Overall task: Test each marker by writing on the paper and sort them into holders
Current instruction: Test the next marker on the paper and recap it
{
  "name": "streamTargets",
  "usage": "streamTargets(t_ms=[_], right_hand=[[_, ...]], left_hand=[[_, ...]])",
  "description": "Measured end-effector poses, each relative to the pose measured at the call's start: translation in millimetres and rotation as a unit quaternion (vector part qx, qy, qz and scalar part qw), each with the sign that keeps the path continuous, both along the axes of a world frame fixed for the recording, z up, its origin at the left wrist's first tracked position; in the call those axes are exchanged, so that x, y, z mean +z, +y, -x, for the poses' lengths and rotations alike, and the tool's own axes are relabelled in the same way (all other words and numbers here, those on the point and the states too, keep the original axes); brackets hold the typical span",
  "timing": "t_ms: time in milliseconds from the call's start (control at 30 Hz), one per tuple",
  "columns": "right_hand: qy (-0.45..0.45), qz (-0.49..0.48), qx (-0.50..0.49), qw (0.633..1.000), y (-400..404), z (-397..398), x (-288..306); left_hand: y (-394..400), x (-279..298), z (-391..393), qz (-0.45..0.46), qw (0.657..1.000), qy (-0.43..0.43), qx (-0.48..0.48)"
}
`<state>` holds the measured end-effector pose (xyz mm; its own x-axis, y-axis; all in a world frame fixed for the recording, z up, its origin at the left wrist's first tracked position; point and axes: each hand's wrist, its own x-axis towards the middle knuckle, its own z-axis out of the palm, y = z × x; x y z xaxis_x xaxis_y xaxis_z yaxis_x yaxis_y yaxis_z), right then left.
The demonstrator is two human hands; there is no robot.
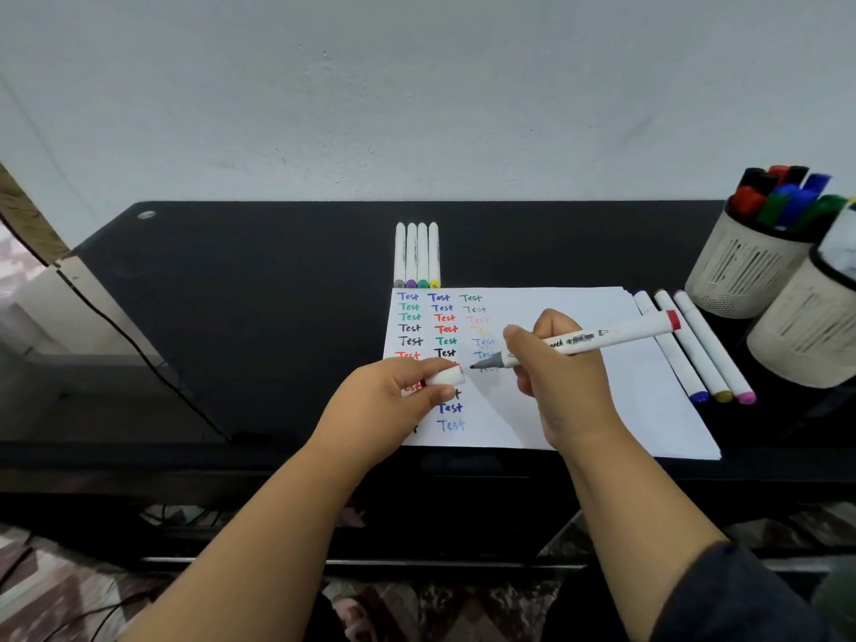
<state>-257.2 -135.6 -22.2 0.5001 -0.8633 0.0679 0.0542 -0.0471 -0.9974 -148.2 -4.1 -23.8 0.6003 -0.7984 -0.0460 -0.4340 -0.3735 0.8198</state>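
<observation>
A white paper (602, 400) lies on the black desk, filled on its left with rows of coloured "Test" words. My right hand (563, 377) grips a white marker (616, 338) with a red end band, its grey tip just at the paper near a faint grey word. My left hand (389, 405) pinches the marker's white cap (447, 376) over the paper's left part. Several white markers (417, 254) lie side by side beyond the paper. Three more markers (695, 349) lie to its right. Two beige holders stand at the right: the far holder (741, 275) is full of coloured markers, the near holder (806, 331) is partly cut off.
The black desk (231, 294) runs up to a pale wall. A dark cable (139, 349) crosses its left part. Patterned floor and more cables show below the desk's front edge.
</observation>
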Motion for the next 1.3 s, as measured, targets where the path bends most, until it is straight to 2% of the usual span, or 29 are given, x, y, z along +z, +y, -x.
streamTargets(t_ms=[333, 533, 767, 900, 1033, 1300], right_hand=[[-0.005, -0.025, 0.114, 0.993, 10, 2, 3], [-0.023, -0.07, 0.194, 0.978, 5, 8, 9], [-0.038, -0.07, 0.143, 0.987, 8, 3, 9], [-0.031, -0.09, 0.15, 0.984, 10, 2, 10], [-0.03, -0.121, 0.156, 0.98, 14, 0, 13], [0.001, -0.103, 0.099, 0.99, 10, -3, 15]], left_hand=[[2, 7, 4, 0.062, 0.995, 0.066, -0.038], [3, 10, 0, 0.088, 0.99, 0.113, 0.004], [4, 16, -2, 0.096, 0.982, 0.164, 0.005], [5, 18, -4, 0.085, 0.978, 0.189, -0.015], [6, 19, -5, 0.07, 0.982, 0.171, -0.024], [-6, 15, 1, 0.073, 0.986, 0.142, 0.048]])
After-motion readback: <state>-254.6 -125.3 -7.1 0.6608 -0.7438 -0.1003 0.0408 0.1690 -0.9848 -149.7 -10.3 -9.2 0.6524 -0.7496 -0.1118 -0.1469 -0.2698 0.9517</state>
